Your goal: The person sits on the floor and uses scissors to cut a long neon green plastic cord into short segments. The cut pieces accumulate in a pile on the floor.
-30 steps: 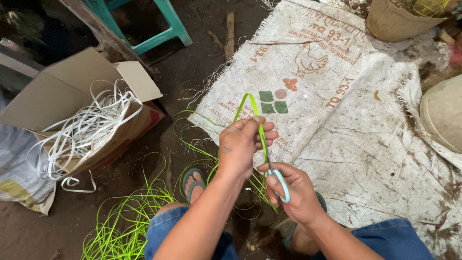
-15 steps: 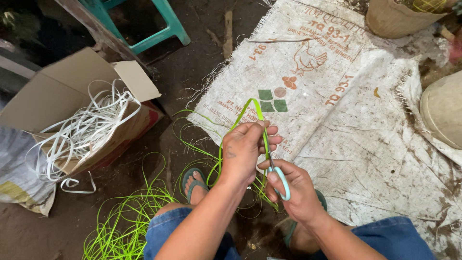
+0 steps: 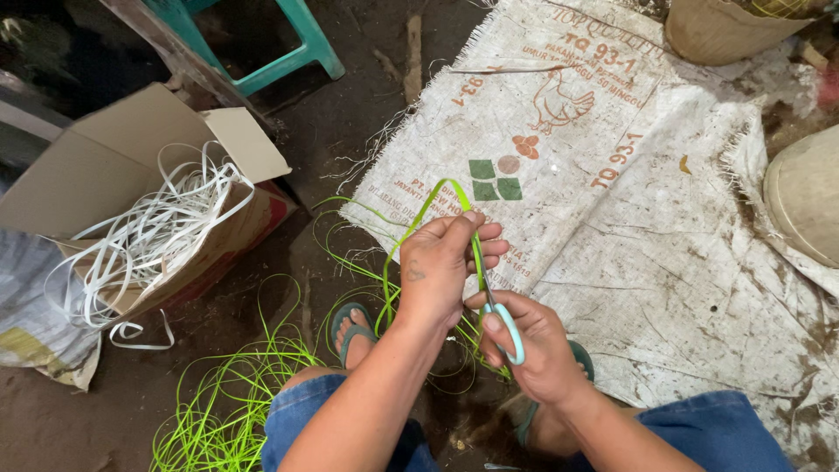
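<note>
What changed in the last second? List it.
The green strip loop above the left hand grew shorter and bent left. The left hand crept slightly toward the sack. The right hand kept the scissors. The box of white strips stayed put.

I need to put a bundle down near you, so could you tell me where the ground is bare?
The woven sack is bare to the right of the hands, between the printed patch and the basket. Dark dirt lies free between the stool and sack. Crowded: green strips by the feet, cardboard box full of white strips.
</note>
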